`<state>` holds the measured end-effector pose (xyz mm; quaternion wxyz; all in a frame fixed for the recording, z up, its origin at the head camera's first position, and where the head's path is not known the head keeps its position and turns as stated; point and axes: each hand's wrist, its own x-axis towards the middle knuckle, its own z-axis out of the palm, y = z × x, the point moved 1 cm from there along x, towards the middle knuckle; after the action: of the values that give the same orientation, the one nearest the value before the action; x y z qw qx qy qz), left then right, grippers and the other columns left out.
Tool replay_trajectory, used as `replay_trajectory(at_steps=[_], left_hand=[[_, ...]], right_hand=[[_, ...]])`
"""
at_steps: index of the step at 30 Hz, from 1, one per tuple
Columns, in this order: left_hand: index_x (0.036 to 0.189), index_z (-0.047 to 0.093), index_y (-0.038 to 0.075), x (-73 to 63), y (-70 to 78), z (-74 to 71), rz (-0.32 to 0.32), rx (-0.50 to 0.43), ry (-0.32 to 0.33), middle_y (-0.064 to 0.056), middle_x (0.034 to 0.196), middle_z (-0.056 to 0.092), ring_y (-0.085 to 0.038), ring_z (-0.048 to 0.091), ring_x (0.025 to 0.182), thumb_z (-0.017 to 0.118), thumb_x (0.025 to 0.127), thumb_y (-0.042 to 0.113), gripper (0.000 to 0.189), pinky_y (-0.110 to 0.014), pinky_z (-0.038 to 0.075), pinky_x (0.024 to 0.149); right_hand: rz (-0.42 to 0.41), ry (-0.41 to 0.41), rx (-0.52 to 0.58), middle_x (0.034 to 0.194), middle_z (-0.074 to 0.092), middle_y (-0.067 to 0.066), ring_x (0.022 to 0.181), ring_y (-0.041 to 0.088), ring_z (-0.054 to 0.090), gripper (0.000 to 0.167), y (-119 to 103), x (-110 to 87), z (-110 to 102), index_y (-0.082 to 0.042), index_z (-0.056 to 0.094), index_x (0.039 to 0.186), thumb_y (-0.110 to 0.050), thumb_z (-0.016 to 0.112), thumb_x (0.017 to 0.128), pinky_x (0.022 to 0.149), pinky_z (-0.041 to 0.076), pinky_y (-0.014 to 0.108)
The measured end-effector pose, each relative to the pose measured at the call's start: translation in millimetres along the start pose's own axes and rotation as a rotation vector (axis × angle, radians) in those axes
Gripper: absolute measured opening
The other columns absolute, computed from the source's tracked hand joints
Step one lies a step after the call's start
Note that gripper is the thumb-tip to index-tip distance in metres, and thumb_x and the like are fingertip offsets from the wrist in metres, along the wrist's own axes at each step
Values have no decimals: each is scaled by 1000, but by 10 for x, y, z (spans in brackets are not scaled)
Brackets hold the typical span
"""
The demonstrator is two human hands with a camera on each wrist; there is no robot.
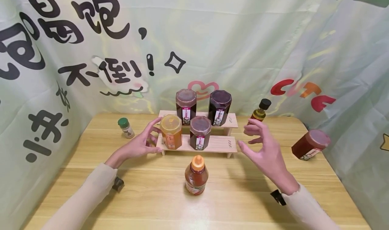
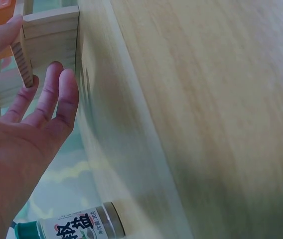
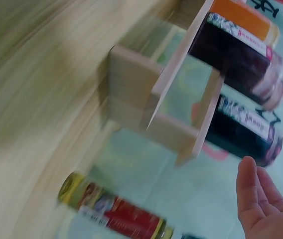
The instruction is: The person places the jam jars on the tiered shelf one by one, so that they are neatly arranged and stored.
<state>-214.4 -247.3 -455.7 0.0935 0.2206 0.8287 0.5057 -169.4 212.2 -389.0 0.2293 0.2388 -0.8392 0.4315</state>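
Note:
My left hand is at the left end of a two-tier wooden rack. Its thumb and a fingertip appear to touch the lower board's end in the left wrist view, the other fingers spread. Off the rack's right end, my right hand hangs with bent, parted fingers and holds nothing. On the lower tier stand an orange-yellow jar and a dark jar. Two dark jars, one at left and another at right, stand on the upper tier.
An orange-capped squeeze bottle stands in front of the rack. A green-capped shaker is at left. Behind my right hand stands a black-capped bottle. A dark red jar is at far right. Printed curtains surround the table.

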Motion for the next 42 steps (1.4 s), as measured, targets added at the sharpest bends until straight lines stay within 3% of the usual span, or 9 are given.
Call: replay_trajectory(at_steps=[8, 15, 22, 26, 31, 36, 39, 42], left_hand=[[176, 8, 36, 6, -5, 9, 1, -14, -2, -24, 151, 46, -36, 65, 100, 91, 87, 4, 125, -40, 62, 78], [176, 8, 36, 12, -2, 2, 6, -2, 0, -24, 151, 47, -34, 65, 100, 91, 88, 5, 125, -39, 60, 78], [176, 8, 34, 4, -11, -7, 10, 7, 11, -25, 150, 47, -36, 65, 101, 92, 87, 4, 126, -40, 61, 80], [176, 8, 34, 1, -29, -7, 8, 0, 10, -24, 151, 46, -36, 65, 102, 91, 87, 4, 126, -42, 61, 82], [176, 8, 37, -4, -42, 0, 1, -12, 4, -24, 151, 46, -35, 65, 102, 91, 87, 3, 126, -45, 62, 83], [176, 8, 37, -8, -51, 0, 1, -13, 5, -24, 151, 46, -35, 65, 101, 91, 87, 4, 126, -45, 62, 83], [176, 9, 38, -5, -51, -2, 3, -12, 6, -24, 151, 46, -35, 65, 102, 92, 87, 5, 126, -44, 62, 82], [176, 9, 38, -2, -44, -5, 4, -14, 5, -24, 151, 46, -35, 64, 102, 92, 87, 5, 126, -45, 62, 81]], right_hand=[[74, 94, -18, 135, 70, 5, 117, 3, 66, 78, 160, -127, -433, -13, 57, 155, 8, 87, 86, 94, 51, 14], [199, 201, -70, 135, 69, -8, 119, 3, 62, 71, 383, -267, -909, -12, 61, 154, 5, 84, 89, 97, 46, 11], [239, 338, -56, 141, 62, -7, 128, 10, 57, 68, 725, -364, -1299, -6, 57, 154, 5, 77, 90, 106, 41, 13], [313, 363, -67, 151, 52, -7, 137, 10, 46, 74, 903, -415, -1461, -14, 49, 159, -1, 76, 91, 115, 31, 13], [403, 312, -85, 159, 41, -6, 146, 13, 37, 84, 1126, -484, -1592, -21, 35, 166, -7, 76, 95, 113, 26, 8], [433, 238, -40, 150, 42, -13, 145, 10, 38, 85, 1352, -547, -1701, -25, 25, 169, -5, 72, 101, 110, 28, 6], [409, 167, 56, 146, 46, -16, 139, 3, 45, 87, 1489, -592, -1761, -27, 21, 168, 4, 68, 102, 106, 34, 6], [379, 68, 223, 141, 48, -16, 129, -5, 51, 89, 1648, -648, -1815, -27, 21, 167, 15, 63, 101, 100, 40, 4]])
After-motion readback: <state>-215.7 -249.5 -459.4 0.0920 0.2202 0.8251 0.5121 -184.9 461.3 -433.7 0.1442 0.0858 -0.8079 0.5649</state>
